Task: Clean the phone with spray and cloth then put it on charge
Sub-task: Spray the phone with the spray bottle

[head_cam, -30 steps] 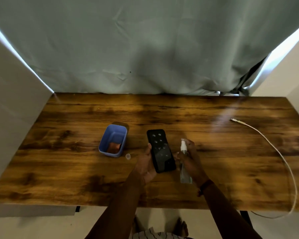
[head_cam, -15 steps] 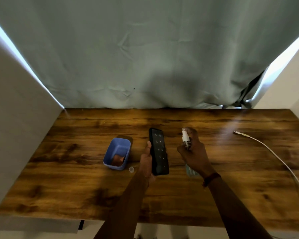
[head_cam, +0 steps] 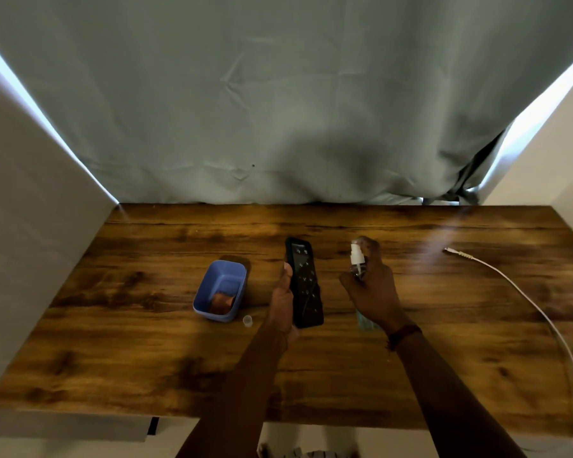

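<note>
My left hand (head_cam: 283,300) holds a black phone (head_cam: 305,285) tilted up on its long edge above the wooden table (head_cam: 146,342); droplets speckle its screen. My right hand (head_cam: 372,292) grips a small clear spray bottle (head_cam: 358,259) with a white nozzle, a finger on top, the nozzle aimed left at the phone a short gap away. A white charging cable (head_cam: 510,282) lies at the right, its plug end (head_cam: 452,251) toward the back. A brownish cloth (head_cam: 222,302) sits inside a blue tub (head_cam: 212,285) left of the phone.
A small clear cap (head_cam: 247,320) lies on the table just in front of the tub. A grey-green curtain hangs along the table's back edge, and white panels stand at both sides. The cable runs off the front right edge.
Both hands have lifted the phone and the spray bottle off the table. The phone has turned from flat to nearly on edge, facing the nozzle. The camera view has tilted upward.
</note>
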